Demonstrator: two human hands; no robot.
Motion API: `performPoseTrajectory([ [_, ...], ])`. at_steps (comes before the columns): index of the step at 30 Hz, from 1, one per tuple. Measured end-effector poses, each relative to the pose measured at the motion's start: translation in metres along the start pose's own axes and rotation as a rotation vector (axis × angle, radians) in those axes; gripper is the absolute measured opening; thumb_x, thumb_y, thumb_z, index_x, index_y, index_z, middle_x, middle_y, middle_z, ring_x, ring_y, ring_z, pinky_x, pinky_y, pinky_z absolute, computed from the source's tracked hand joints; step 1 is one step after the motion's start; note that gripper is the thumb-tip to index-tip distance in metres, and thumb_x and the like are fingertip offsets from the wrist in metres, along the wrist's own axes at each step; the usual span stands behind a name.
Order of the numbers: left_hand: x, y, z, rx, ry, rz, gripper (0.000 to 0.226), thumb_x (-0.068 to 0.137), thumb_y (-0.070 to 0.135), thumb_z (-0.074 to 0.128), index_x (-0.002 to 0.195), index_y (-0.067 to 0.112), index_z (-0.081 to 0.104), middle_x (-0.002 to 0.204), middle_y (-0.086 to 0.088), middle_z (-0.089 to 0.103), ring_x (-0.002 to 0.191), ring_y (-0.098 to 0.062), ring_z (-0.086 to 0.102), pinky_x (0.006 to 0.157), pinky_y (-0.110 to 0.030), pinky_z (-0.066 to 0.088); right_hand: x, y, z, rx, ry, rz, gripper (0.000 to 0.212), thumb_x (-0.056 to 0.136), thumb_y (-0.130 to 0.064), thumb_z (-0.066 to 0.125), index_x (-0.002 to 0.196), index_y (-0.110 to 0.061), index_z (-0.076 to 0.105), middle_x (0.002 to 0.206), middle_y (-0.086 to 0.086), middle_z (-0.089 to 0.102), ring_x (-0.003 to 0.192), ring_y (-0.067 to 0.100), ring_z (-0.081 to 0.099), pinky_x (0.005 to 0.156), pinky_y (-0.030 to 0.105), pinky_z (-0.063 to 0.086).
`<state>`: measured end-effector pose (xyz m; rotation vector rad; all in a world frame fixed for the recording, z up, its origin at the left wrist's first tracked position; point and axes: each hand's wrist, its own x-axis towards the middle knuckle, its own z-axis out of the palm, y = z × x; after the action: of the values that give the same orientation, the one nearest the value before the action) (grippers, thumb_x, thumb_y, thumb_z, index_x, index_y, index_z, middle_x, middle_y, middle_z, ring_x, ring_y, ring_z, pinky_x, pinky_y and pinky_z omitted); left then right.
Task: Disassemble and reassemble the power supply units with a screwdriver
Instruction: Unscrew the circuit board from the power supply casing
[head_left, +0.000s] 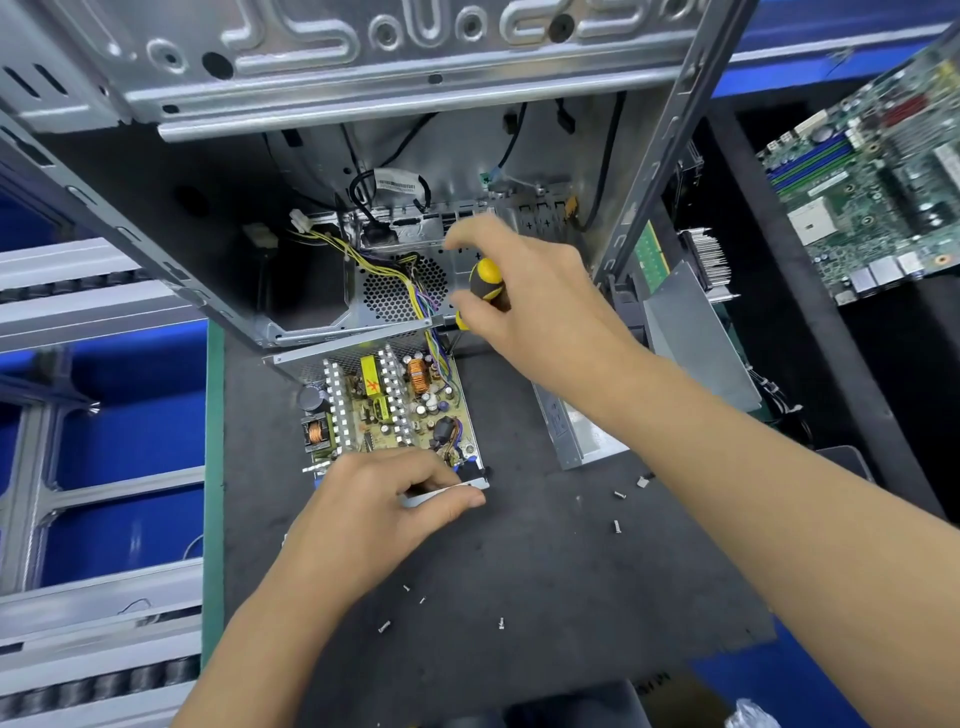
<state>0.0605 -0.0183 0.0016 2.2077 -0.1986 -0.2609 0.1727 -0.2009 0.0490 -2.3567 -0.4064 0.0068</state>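
Your right hand (524, 296) is curled round the yellow-and-black handle of the screwdriver (483, 291), holding it upright with the tip pointing down toward the far right corner of the opened power supply unit (389, 410); the tip itself is hidden behind your fingers, so whether it sits in a screw head cannot be told. Your left hand (384, 504) pinches the near metal edge of the unit between thumb and fingers, steadying it on the mat. The unit lies open-topped just in front of the computer case (260, 208), its circuit board, coils and heatsinks exposed, and its bundle of coloured wires (426, 312) runs up into the case. You look to be partway through the disassembly, working on a fixing at the back corner; the next move calls for seating the tip squarely and keeping your left hand firm so the housing does not slide as you turn. Loose screws (617, 526) lie scattered on the dark mat (519, 597), near your arms, so mind them. A flat metal cover (576, 436) rests to the right of the unit. Further out, a green motherboard (872, 171) sits on a shelf at the upper right, and a roller conveyor (93, 291) with blue panels runs along the left.
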Motion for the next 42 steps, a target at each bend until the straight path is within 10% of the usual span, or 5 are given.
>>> performPoseTrajectory([
  [14,0.000,0.000,0.001,0.016,-0.006,-0.002,0.019,0.078,0.039,0.083,0.072,0.023,0.075,0.070,0.014,0.069,0.068,-0.007,0.064,0.065,-0.037,0.051,0.032,-0.019,-0.021,-0.439,-0.353,-0.070,0.019,0.100,-0.033,0.054,0.094,-0.015,0.048,0.068,0.000,0.042,0.081,0.033,0.062,0.072,0.038,0.051],
  [21,0.000,-0.004,0.002,0.015,-0.016,-0.010,0.022,0.079,0.047,0.079,0.072,0.027,0.074,0.072,0.015,0.070,0.071,-0.008,0.065,0.067,-0.037,0.052,0.044,-0.029,-0.016,-0.677,-0.475,-0.242,0.020,0.100,-0.025,0.053,0.113,-0.009,0.057,0.114,0.013,0.054,0.100,0.031,0.057,0.075,0.033,0.042],
  [25,0.000,-0.005,0.002,0.011,-0.008,-0.012,0.018,0.079,0.046,0.080,0.081,0.032,0.070,0.073,0.017,0.069,0.072,-0.008,0.064,0.066,-0.036,0.051,0.050,-0.036,-0.017,-0.960,-0.472,-0.288,0.024,0.105,-0.033,0.046,0.106,-0.011,0.055,0.072,0.005,0.032,0.078,0.033,0.056,0.059,0.036,0.038],
  [35,0.001,-0.006,0.003,0.025,-0.021,0.001,0.019,0.080,0.043,0.081,0.072,0.028,0.071,0.069,0.022,0.063,0.073,-0.007,0.061,0.064,-0.027,0.046,0.056,-0.046,-0.012,-1.057,-0.569,-0.397,0.023,0.098,-0.005,0.049,0.080,-0.012,0.036,0.075,0.006,0.033,0.076,0.027,0.052,0.064,0.036,0.034],
  [42,0.000,-0.003,0.002,0.036,-0.032,-0.057,0.028,0.079,0.057,0.070,0.074,0.029,0.069,0.076,0.019,0.066,0.079,-0.006,0.061,0.068,-0.032,0.050,0.053,-0.054,-0.015,-1.080,-0.681,-0.348,0.021,0.097,-0.011,0.053,0.117,-0.007,0.048,0.107,0.014,0.046,0.062,0.022,0.044,0.052,0.033,0.028],
])
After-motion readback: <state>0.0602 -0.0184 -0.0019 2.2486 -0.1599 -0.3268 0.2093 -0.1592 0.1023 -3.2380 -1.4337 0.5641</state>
